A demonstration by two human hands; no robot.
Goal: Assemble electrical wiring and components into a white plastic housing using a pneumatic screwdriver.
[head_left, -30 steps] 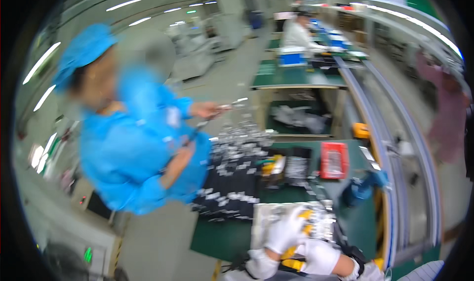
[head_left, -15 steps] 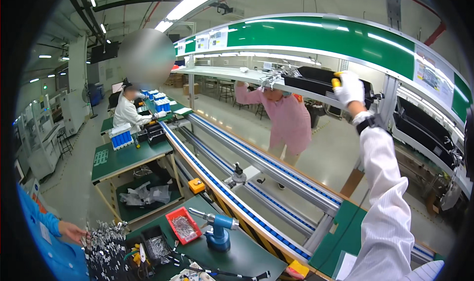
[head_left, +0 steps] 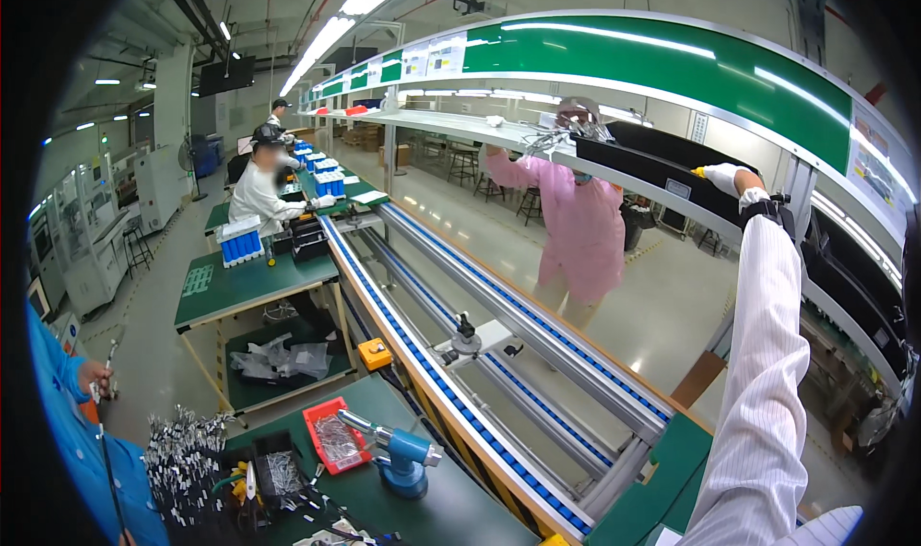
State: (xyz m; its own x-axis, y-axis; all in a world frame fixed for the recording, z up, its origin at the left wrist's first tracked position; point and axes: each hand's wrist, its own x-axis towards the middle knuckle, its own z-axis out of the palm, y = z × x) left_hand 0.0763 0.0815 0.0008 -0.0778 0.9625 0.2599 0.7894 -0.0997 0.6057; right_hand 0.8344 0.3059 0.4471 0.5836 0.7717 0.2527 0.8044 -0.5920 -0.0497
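Observation:
My right hand (head_left: pixel 731 178), in a white glove with yellow at the fingertips, reaches up to the raised shelf. It is at the near rim of a long black bin (head_left: pixel 662 167), close to the bin's right end. Most of its fingers are hidden or too small to make out, so whether it grips the rim or anything inside does not show. A dark band circles my wrist over the white striped sleeve. Thin silvery-white cable ends (head_left: pixel 554 135) stick out by the bin's left end. My left hand is out of view.
Below runs a conveyor with blue rollers (head_left: pixel 436 431). On the green bench (head_left: pixel 451 508) are a blue power driver (head_left: pixel 405 462), a red tray (head_left: pixel 336 436) of small parts and a cable pile (head_left: pixel 187 460). A blue-sleeved co-worker (head_left: pixel 72 392) stands left; a pink-coated person (head_left: pixel 580 229) stands across.
My right hand has gone from raised above the bin's rim to lower against it, farther right in the picture. The view has shifted. The blue-sleeved co-worker now holds a black cable away from the pile.

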